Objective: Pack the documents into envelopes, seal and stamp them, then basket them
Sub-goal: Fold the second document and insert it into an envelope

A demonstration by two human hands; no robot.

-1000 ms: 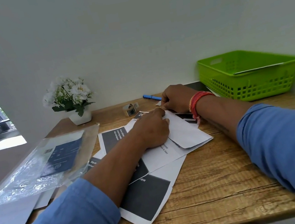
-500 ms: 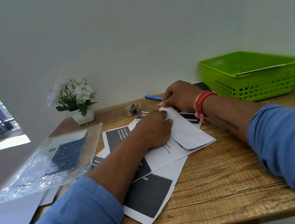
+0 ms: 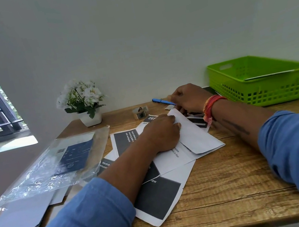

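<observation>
Since before, my right hand (image 3: 188, 97) rose near the blue pen (image 3: 163, 102), fingers curled, grip unclear; my left hand (image 3: 163, 135) presses flat the white paper envelope (image 3: 196, 135). Sealing step; stamping comes next.

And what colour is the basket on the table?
Bright green basket, seen best in the head view.

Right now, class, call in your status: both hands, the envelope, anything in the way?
Left hand presses envelope flat. Right hand at its far corner, grip unclear. Loose documents underneath; basket unobstructed.
</observation>
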